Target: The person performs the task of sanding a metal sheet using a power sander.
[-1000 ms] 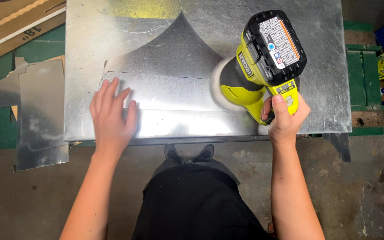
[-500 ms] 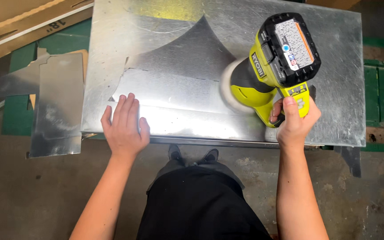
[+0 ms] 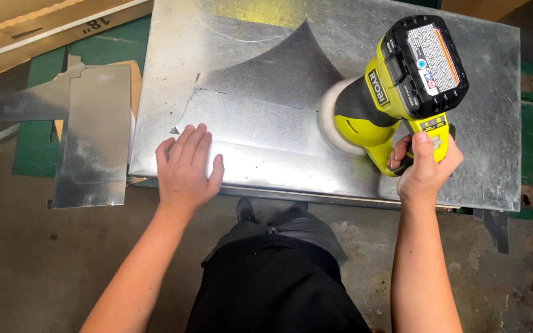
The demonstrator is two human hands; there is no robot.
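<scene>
Left hand (image 3: 186, 165) spread flat, pinning metal sheet (image 3: 266, 123) left of polisher (image 3: 396, 86) — right hand (image 3: 424, 166) wrapped round its grip; keep pad flat, pressure even.

Probably a workshop: sheet metal (image 3: 266, 123), cordless polisher (image 3: 396, 86), concrete floor (image 3: 50, 265).

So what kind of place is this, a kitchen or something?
Not a kitchen. It looks like a workshop or garage. The right hand holds a yellow-green cordless polisher against a big metal sheet, the left hand lies flat on it, and the concrete floor is stained.
</scene>
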